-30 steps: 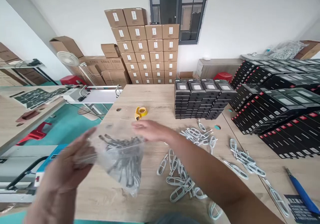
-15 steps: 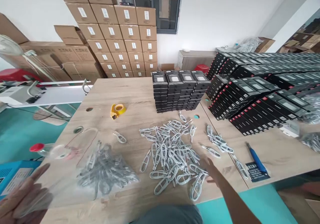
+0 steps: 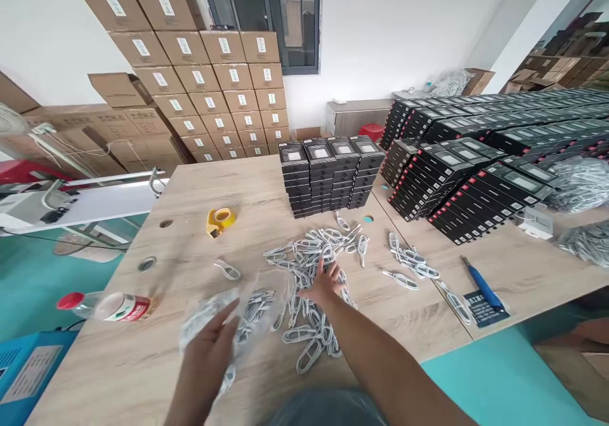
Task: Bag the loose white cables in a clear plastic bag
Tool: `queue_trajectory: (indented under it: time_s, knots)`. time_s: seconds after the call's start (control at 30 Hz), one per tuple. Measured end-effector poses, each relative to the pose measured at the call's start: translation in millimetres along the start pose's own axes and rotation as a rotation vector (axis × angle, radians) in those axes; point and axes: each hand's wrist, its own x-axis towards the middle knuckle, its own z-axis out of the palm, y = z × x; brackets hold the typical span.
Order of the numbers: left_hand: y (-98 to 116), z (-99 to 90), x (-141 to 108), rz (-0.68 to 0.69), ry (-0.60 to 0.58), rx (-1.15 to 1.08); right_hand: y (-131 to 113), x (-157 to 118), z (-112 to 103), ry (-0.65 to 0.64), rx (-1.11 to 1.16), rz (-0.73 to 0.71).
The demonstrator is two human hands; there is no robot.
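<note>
My left hand point(image 3: 212, 343) is closed on the edge of a clear plastic bag point(image 3: 273, 283), whose mouth faces the cable pile. Inside the bag lie several coiled cables point(image 3: 254, 312), blurred by the film. Over the heap of loose white coiled cables point(image 3: 304, 334) my right hand point(image 3: 326, 284) lies with its fingers spread, touching the cables near the middle of the pile. A single coiled cable point(image 3: 228, 270) rests apart, behind the bag.
A yellow tape dispenser point(image 3: 220, 221) and a red-capped bottle point(image 3: 124, 306) lie on the left. Stacked black boxes point(image 3: 328, 178) stand behind the pile. More cables point(image 3: 412, 262), a blue-handled tool point(image 3: 483, 286) and long rows of black boxes point(image 3: 442, 178) occupy the right.
My left hand has come from the far left toward the middle, bringing the bag up to the pile. My right hand has moved left from the pile's right edge onto the cables.
</note>
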Motion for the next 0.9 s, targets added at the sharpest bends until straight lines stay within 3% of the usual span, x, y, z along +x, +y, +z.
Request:
queue_trajectory:
  time_s: [0.1,0.2,0.43,0.63,0.73,0.9]
  knots:
    - [-18.3,27.9,-9.5,0.041,-0.137,0.149,6.1,6.6,-4.5,0.005,0.025,-0.027]
    - [-30.8,41.0,-8.9,0.074,-0.215,0.227,7.6,8.6,-6.3,-0.019,0.040,0.005]
    - [-48.5,56.4,8.0,-0.079,-0.281,-0.032,-4.9,-4.7,-1.3,0.074,0.109,-0.017]
    - [-36.1,58.1,16.1,-0.102,-0.239,-0.100,-19.8,-7.7,0.6,0.105,0.279,-0.001]
    - [-31.5,59.3,12.9,-0.105,-0.177,-0.092,-5.5,-3.6,-6.8,0.108,0.455,-0.055]
    - [-33.3,67.8,7.8,-0.108,-0.132,-0.088,49.6,1.6,-21.3,0.066,0.909,-0.101]
